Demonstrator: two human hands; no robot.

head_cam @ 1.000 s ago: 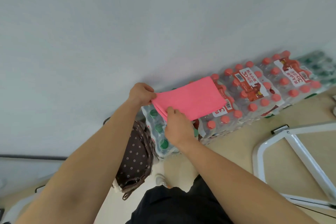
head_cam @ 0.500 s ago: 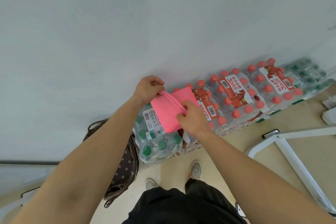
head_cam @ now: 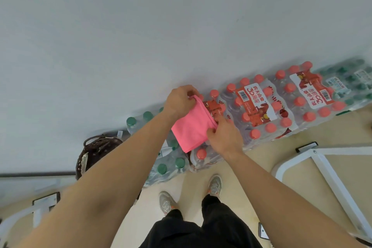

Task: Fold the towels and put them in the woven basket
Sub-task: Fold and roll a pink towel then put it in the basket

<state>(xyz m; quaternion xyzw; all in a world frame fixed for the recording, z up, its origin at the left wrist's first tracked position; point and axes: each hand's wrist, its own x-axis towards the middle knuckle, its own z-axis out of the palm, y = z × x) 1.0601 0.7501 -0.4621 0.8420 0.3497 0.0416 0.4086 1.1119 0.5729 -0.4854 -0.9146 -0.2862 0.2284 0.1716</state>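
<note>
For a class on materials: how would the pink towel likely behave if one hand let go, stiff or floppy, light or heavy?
Probably floppy: the pink towel hangs in soft folded layers, its lower corner drooping. Likely light: the left hand and right hand hold it up by pinched edges alone.
</note>
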